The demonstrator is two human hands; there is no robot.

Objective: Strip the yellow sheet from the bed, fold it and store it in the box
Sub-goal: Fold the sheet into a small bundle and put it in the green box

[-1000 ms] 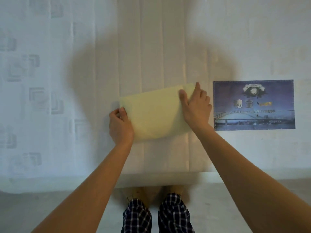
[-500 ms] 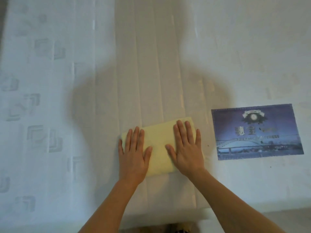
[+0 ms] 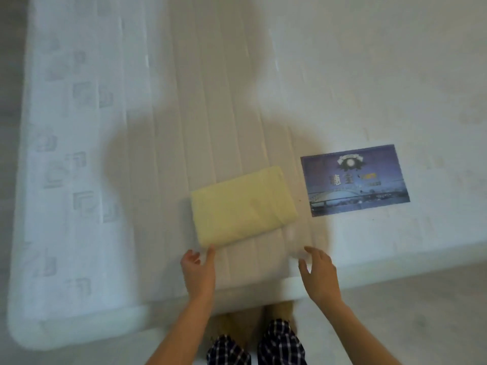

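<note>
We are looking at a bedroom, most likely in a home. A bare white mattress (image 3: 342, 75) fills nearly the whole frame, its quilted cover stitched with square patterns at the left and long seams down the middle. A blue maker's label (image 3: 354, 180) with a bridge scene sits right of centre. A folded yellow sheet (image 3: 242, 204) lies at the centre. Along the bottom edge we see pale floor (image 3: 421, 312) and checked trousers (image 3: 282, 343).
</note>
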